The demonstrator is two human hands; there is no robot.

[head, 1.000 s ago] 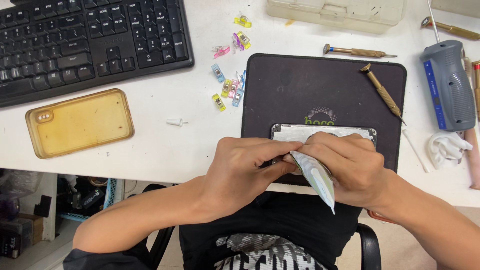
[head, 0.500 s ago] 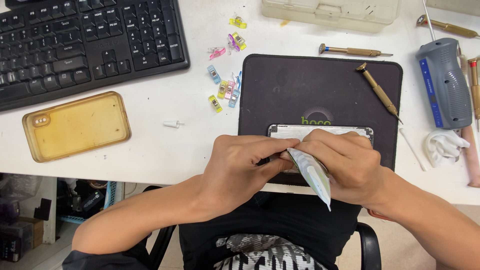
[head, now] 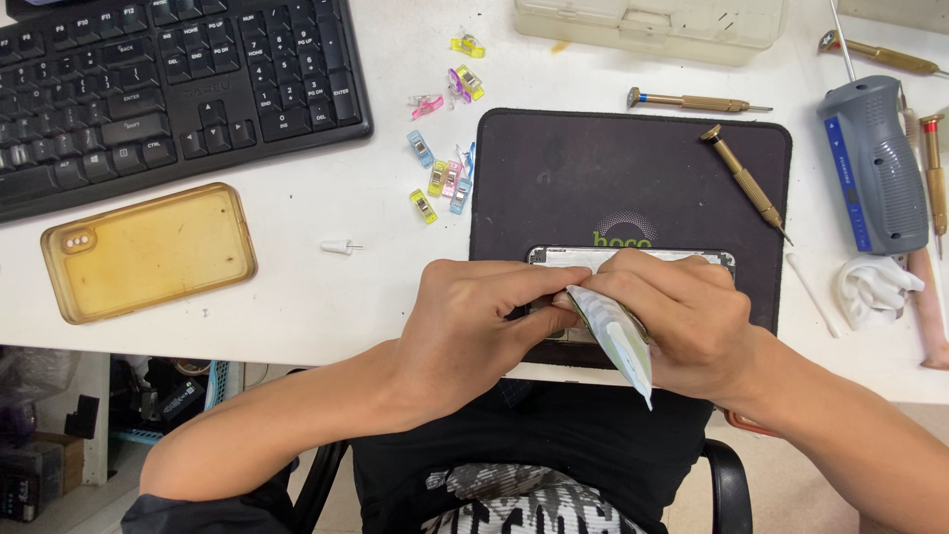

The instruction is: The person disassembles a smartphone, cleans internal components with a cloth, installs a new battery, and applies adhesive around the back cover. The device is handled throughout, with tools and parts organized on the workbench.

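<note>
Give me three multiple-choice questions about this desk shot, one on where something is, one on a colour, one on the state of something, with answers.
1. Where does the yellowed phone case lie?
A. on the dark mat
B. on the white desk below the keyboard
C. inside the plastic box

2. What colour is the keyboard?
A. black
B. white
C. red

3. How is the thin film strip held?
A. lying loose on the desk
C. clipped by a coloured clip
B. pinched by the right hand

Answers: 1 B, the case rests on the desk in front of the keyboard. 2 A, its keys and frame are black. 3 B, the right hand grips the strip while the left hand presses on the phone on the mat.
</note>
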